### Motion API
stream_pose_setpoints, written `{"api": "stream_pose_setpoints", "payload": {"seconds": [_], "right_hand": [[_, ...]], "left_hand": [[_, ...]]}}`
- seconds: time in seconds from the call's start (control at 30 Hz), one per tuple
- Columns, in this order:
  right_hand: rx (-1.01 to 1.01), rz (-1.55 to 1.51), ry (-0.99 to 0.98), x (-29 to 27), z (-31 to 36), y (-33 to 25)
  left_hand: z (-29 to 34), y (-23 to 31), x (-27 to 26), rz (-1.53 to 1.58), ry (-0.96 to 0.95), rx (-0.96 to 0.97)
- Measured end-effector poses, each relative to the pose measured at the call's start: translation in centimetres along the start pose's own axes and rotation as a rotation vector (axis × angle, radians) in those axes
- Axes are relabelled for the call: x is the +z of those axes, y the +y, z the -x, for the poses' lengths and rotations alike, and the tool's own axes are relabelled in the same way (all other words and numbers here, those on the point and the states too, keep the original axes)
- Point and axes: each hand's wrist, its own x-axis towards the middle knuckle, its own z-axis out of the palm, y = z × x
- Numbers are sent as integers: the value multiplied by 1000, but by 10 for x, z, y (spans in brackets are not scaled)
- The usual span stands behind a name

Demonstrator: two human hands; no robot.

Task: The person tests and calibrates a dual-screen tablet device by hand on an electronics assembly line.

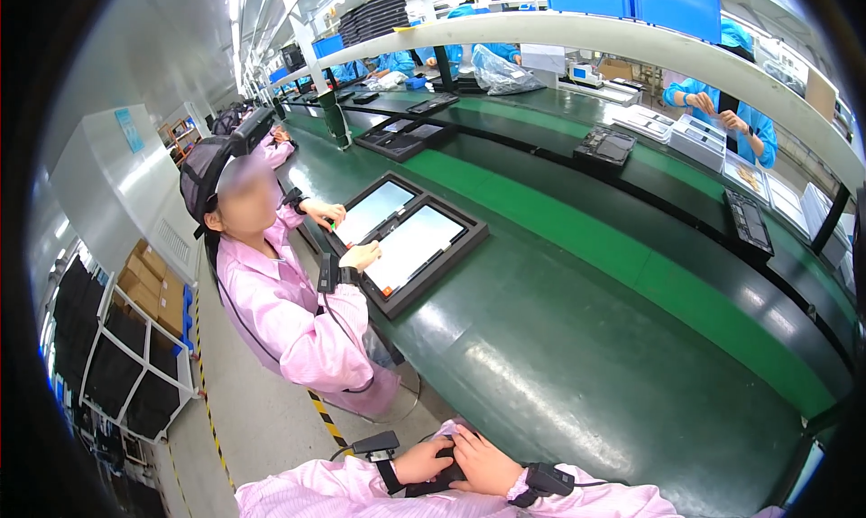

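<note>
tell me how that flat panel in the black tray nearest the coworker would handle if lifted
The flat panel looks stiff and thin, so it probably lifts flat. Its glossy face suggests it is slippery and likely fragile. It lies flat in the black tray, so rolling seems unlikely.

electronics factory, green assembly line, smocked workers, screen panels

A long green surface runs from lower right to upper left. At centre left, a neighbouring person in a pink coat leans over two flat screens in a black tray. Further black trays sit along the darker belt. Cardboard boxes are stacked at far left, and workers in blue coats stand at upper right.
</note>
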Motion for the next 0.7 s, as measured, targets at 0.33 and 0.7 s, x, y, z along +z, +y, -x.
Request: {"api": "stream_pose_setpoints", "payload": {"seconds": [0.33, 0.7], "right_hand": [[100, 59, 7, 3, -4, 1], [168, -161, 58, 3, -11, 4]], "left_hand": [[10, 22, 3, 58, 62, 61], [9, 11, 2, -135, 155, 160]]}}
